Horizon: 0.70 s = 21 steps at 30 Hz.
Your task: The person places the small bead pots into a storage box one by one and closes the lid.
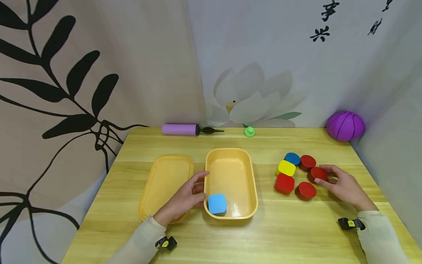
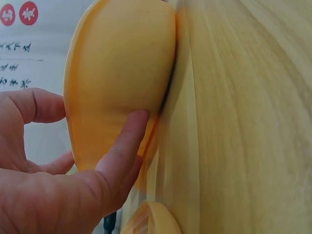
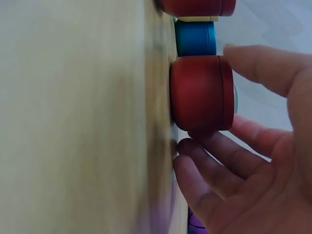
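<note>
My left hand (image 1: 185, 196) rests against the left side of the yellow plastic box (image 1: 248, 176), fingers spread along its rim and outer wall; the left wrist view shows the fingers touching that wall (image 2: 122, 63). A light blue square tin (image 1: 217, 204) sits in the box's near-left corner. At the right, my right hand (image 1: 344, 185) holds a red round tin (image 1: 317, 175) between thumb and fingers; this tin (image 3: 200, 92) stands on the table in the right wrist view. Beside it are two more red round tins (image 1: 307, 162) (image 1: 306, 191), a blue round tin (image 1: 292, 158), a yellow square tin (image 1: 286, 168) and a red square tin (image 1: 284, 183).
The box's yellow lid (image 1: 166, 183) lies flat left of the box, partly under my left hand. Along the back edge are a purple hand pump (image 1: 180, 129), a small green toy (image 1: 249, 132) and a purple ball (image 1: 345, 125). Curtains hang behind the wooden table (image 1: 263, 238).
</note>
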Each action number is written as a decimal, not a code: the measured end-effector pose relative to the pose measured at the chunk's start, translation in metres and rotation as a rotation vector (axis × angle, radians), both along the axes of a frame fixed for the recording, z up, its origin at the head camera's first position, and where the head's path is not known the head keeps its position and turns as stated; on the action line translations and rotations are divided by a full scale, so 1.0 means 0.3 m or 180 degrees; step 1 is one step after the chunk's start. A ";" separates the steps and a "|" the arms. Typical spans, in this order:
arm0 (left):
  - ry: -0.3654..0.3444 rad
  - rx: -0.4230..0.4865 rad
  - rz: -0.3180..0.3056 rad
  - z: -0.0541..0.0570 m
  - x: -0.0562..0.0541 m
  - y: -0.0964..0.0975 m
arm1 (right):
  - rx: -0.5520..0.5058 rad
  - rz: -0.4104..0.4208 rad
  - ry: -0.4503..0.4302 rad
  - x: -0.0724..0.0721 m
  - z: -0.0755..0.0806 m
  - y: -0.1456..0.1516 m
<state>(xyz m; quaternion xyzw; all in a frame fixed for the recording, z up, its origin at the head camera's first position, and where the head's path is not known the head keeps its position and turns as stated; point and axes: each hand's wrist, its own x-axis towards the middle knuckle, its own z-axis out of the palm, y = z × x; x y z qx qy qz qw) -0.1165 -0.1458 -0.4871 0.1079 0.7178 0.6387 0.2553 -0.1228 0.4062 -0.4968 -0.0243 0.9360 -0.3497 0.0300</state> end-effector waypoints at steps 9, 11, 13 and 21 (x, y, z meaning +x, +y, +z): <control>-0.0007 0.0020 0.0026 0.001 0.005 -0.001 | 0.0082 0.0038 0.0014 -0.006 -0.003 0.002; -0.0019 0.0035 0.0038 0.000 0.004 -0.001 | 0.0069 0.0024 0.0062 -0.005 0.000 0.000; -0.0034 0.0056 0.0045 -0.001 0.004 -0.001 | 0.0055 0.0003 0.0110 -0.002 0.006 0.000; -0.0038 0.0079 0.0033 0.001 0.007 0.003 | -0.0017 -0.0072 0.0239 0.002 0.066 -0.013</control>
